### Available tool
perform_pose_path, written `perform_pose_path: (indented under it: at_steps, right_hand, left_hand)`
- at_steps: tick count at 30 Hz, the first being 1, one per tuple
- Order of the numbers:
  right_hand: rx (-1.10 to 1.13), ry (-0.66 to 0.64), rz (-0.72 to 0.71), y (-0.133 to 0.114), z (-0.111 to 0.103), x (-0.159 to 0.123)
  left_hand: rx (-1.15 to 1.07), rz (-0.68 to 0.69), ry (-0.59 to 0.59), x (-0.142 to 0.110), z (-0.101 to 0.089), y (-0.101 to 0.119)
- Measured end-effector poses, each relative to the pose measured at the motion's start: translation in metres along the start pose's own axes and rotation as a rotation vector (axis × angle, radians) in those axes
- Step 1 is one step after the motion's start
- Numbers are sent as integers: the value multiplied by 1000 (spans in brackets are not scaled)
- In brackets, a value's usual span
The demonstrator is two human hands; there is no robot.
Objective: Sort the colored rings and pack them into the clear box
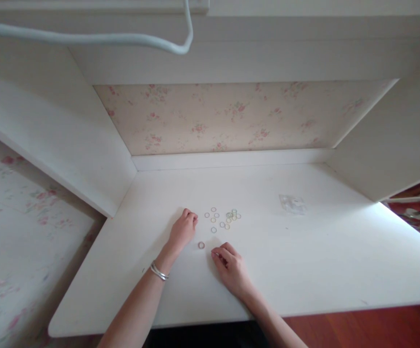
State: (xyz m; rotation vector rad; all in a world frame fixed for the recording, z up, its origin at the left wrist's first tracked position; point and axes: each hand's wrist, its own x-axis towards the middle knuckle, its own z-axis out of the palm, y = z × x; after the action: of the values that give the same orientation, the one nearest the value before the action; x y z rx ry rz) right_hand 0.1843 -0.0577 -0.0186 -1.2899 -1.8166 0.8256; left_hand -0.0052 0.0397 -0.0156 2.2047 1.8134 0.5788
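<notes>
On the white desk (pixel 268 270), my left hand (pixel 183 229) rests with its fingers curled closed, just left of a loose scatter of small thin rings (pixel 213 220). Whatever its fingers may hold is hidden. A reddish ring or small stack of rings (pixel 202 245) lies between my two hands. My right hand (pixel 230 268) is closed, thumb and index finger pressed together close to the desk; I cannot make out what is in the pinch. More rings in pale green and yellow tones (pixel 229 220) lie bunched beyond it, some overlapping.
A clear plastic bag (pixel 292 204) lies flat to the right of the rings. White panels enclose the desk at left and right, with floral wallpaper (pixel 210 118) behind. A white cable (pixel 123 39) hangs across the upper left.
</notes>
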Motion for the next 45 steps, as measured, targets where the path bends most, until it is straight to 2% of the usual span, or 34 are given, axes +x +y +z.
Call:
perform_pose_path:
  at_steps: [6, 13, 18, 25, 45]
  right_hand:
    - [-26, -5, -3, -2, -1, 0]
    - [-18, -8, 11, -3, 0, 2]
    - [-20, -34, 26, -5, -1, 3]
    - [-35, -27, 39, -6, -1, 3]
    - [-56, -27, 32, -8, -2, 4]
  left_hand:
    - [-76, 25, -21, -14, -1, 3]
    - [-328, 126, 10, -53, -6, 11]
    - [-273, 166, 27, -71, -5, 13]
    - [-139, 262, 1, -72, -6, 16]
    - [-101, 205, 8, -72, -9, 19]
